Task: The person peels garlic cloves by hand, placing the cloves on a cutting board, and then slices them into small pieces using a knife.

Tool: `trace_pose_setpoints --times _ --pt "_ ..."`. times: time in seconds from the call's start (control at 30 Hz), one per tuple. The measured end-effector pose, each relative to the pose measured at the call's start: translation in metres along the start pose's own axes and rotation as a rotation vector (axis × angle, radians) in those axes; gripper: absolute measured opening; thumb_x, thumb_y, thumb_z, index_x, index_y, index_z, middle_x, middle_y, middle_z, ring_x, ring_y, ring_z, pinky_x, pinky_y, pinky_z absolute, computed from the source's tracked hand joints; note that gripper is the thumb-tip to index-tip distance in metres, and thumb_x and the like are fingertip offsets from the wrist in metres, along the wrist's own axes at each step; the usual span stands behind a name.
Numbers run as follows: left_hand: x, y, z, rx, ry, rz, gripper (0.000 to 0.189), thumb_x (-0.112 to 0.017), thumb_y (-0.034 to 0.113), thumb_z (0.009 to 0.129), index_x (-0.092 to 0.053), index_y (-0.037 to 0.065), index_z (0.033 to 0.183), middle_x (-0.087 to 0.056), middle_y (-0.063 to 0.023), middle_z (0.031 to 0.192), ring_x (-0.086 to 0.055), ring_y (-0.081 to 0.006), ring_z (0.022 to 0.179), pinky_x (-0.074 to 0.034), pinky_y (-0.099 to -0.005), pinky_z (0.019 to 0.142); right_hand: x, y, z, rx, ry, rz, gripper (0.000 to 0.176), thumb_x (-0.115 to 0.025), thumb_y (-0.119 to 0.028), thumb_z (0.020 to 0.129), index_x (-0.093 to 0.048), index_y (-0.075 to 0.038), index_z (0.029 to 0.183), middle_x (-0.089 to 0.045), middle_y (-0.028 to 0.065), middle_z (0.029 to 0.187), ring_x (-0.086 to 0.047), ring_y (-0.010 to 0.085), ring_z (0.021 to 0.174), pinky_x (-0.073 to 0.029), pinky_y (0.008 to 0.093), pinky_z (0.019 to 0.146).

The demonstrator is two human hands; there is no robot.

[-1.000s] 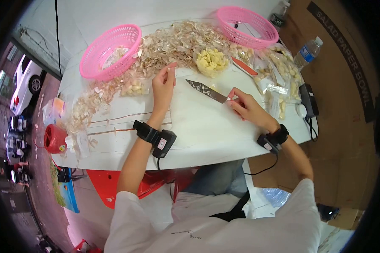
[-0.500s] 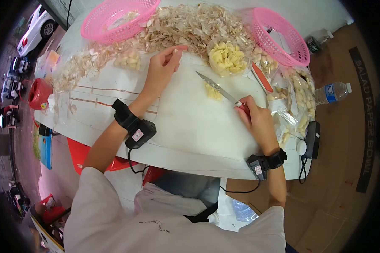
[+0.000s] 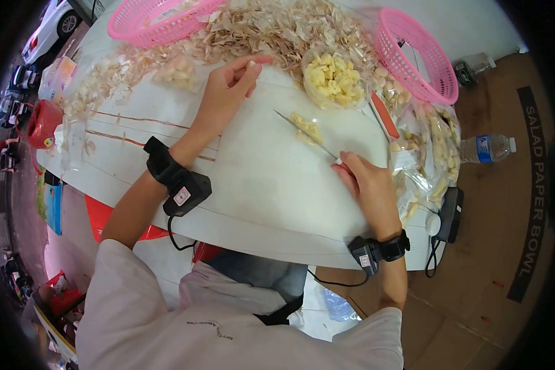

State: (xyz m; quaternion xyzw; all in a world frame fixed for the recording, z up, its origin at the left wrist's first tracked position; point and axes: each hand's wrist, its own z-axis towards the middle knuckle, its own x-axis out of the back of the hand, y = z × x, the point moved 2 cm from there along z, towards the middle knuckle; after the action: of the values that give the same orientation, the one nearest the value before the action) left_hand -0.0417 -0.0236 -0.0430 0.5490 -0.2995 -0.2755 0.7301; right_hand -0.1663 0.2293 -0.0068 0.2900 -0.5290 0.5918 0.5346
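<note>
My right hand (image 3: 371,188) is wrapped round the handle of a knife (image 3: 320,147), its blade pointing up and left over the white board (image 3: 259,179). Sliced garlic (image 3: 310,126) lies in a small pile right beside the blade. My left hand (image 3: 222,95) is pinched closed on a small pale garlic clove (image 3: 251,64), near the edge of a big heap of garlic skins (image 3: 277,31). A clear bowl of cut garlic (image 3: 334,80) stands behind the slices, between my two hands.
Pink baskets (image 3: 417,55) stand at the back on both sides. Bags of garlic cloves (image 3: 435,142), a red-orange-handled tool (image 3: 384,116) and a water bottle (image 3: 488,148) are on the right. Some cloves in plastic (image 3: 179,74) and a red container (image 3: 45,124) lie left.
My right hand has turned the knife so its blade shows edge-on, alongside the sliced garlic. My left hand still pinches the clove near the skins. The whole view has shifted slightly.
</note>
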Motion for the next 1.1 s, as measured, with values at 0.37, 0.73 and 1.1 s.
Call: trace_pose_setpoints --times 0.37,0.73,1.1 --pt "-0.0011 -0.0005 0.0007 0.007 0.027 -0.045 0.031 -0.054 0.025 0.100 -0.065 0.005 0.122 -0.038 0.0094 0.061 -0.033 -0.0011 0.058 -0.025 -0.0199 0.051 -0.0002 0.0020 -0.0042 -0.101 0.019 0.103 0.020 -0.065 -0.020 0.090 -0.051 -0.006 0.093 -0.064 0.0129 0.077 -0.063 0.0337 0.067 -0.048 0.0412 0.055" --pt "-0.0009 0.0001 0.0017 0.041 0.026 -0.029 0.033 -0.053 0.026 0.100 -0.064 0.005 0.124 -0.038 0.0097 0.062 -0.033 -0.0010 0.058 -0.025 -0.0200 0.051 0.0040 -0.0040 0.0003 -0.198 -0.053 0.123 0.021 -0.064 -0.019 0.090 -0.048 -0.005 0.091 -0.065 0.0150 0.077 -0.062 0.0372 0.068 -0.047 0.0438 0.056" --pt "-0.0020 0.0029 0.0016 0.083 0.029 0.028 0.037 -0.049 0.032 0.102 -0.062 0.007 0.127 -0.039 0.0093 0.062 -0.034 -0.0006 0.054 -0.027 -0.0187 0.048 0.0000 0.0038 -0.0081 -0.225 0.011 0.207 0.022 -0.061 -0.021 0.093 -0.048 -0.005 0.099 -0.065 0.0142 0.075 -0.064 0.0349 0.069 -0.048 0.0443 0.058"
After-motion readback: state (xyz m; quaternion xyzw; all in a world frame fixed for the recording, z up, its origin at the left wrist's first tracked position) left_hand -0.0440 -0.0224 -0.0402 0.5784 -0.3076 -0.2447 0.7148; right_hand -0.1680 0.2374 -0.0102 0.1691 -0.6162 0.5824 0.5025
